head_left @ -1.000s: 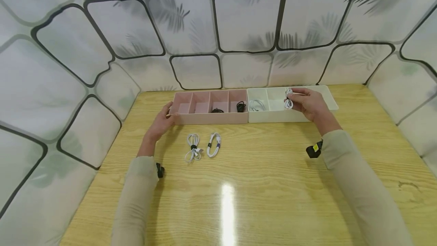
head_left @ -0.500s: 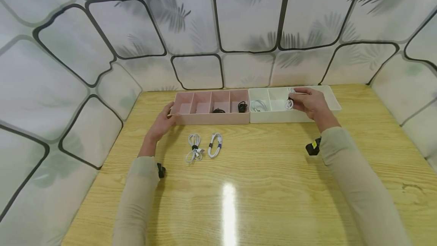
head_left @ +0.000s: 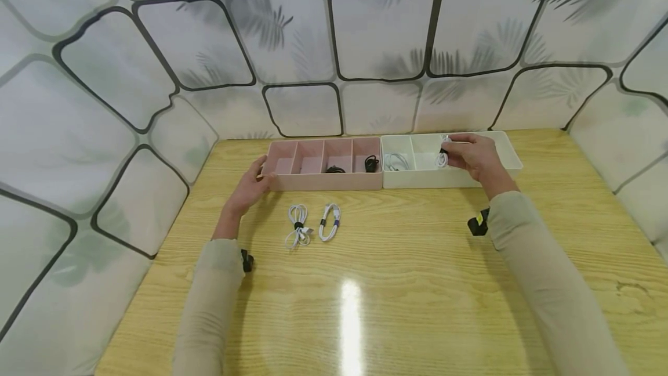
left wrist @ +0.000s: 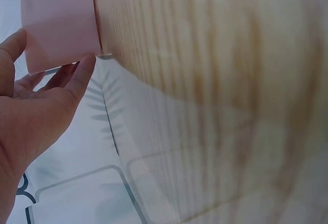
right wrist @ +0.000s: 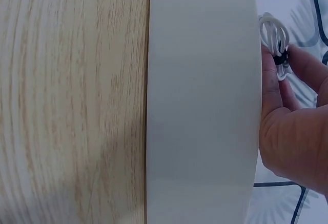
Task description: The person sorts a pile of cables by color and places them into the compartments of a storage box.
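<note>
the right hand (head_left: 472, 158) is pinching a white coiled cable (head_left: 442, 159) in a narrow grip, thumb and fingertips closing on it near its black tie (right wrist: 280, 59). the cable is lying at about nine o'clock from that hand, its long axis running roughly twelve to six in the head view. it is hanging over the second compartment from the nine o'clock end of the cream divided box (head_left: 417, 179); the right wrist view is showing it just past the rim, but how far down it is reaching i cannot tell. that line-up of coil and compartment is looking like the relation that matters, with the right hand far nearer to it.

the left hand (head_left: 247, 190) is holding the nine o'clock end of the pink divided box (head_left: 326, 183), thumb and fingers spreading around it. two more cables, a white tied cable (head_left: 298, 226) and a white looped cable (head_left: 329, 237), are resting on the wooden table (head_left: 417, 283), toward four o'clock from the left hand and well apart from the right.
</note>
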Available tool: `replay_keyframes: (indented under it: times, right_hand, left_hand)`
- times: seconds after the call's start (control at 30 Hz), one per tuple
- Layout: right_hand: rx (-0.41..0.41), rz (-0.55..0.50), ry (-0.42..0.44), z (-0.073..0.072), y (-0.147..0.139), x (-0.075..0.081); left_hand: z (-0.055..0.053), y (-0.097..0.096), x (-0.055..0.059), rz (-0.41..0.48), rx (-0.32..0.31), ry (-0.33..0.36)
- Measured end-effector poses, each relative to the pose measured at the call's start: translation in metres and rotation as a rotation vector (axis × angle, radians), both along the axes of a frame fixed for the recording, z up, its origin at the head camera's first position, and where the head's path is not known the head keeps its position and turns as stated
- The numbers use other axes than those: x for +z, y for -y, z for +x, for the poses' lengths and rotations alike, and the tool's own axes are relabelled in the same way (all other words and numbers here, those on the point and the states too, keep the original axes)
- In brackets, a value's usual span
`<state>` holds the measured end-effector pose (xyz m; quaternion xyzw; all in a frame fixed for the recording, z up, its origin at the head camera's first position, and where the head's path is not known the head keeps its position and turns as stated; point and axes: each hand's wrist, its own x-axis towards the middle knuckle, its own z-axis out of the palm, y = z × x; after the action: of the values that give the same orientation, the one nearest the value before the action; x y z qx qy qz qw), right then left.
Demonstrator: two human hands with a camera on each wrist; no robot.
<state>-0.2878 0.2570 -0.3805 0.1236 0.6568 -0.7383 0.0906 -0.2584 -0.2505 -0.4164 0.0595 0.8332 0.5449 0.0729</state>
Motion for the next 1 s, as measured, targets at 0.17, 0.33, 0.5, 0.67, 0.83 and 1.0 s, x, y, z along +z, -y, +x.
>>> replay_keyframes:
  times: [0.17, 0.33, 0.5, 0.67, 0.83, 1.0]
  right_hand:
    - [0.008, -0.003, -0.002, 0.000, 0.000, 0.001]
    - [0.007, -0.056, 0.009, 0.002, -0.002, 0.002]
    - [0.003, -0.063, 0.021, 0.003, -0.003, 0.002]
    - [0.022, -0.029, 0.021, 0.003, -0.004, 0.003]
    - [0.030, -0.025, 0.020, 0.003, -0.004, 0.004]
    - [0.036, -0.030, 0.015, 0.004, -0.005, 0.005]
  left_hand:
    - [0.008, -0.008, 0.018, -0.013, -0.006, 0.010]
    - [0.004, -0.005, 0.011, -0.002, -0.007, 0.002]
    - [-0.004, 0.004, -0.007, -0.011, -0.023, -0.042]
    - [-0.003, 0.005, -0.010, 0.016, -0.031, -0.072]
    - [-0.005, 0.004, -0.008, -0.006, -0.009, -0.018]
    - [0.003, -0.002, 0.006, 0.022, -0.011, 0.028]
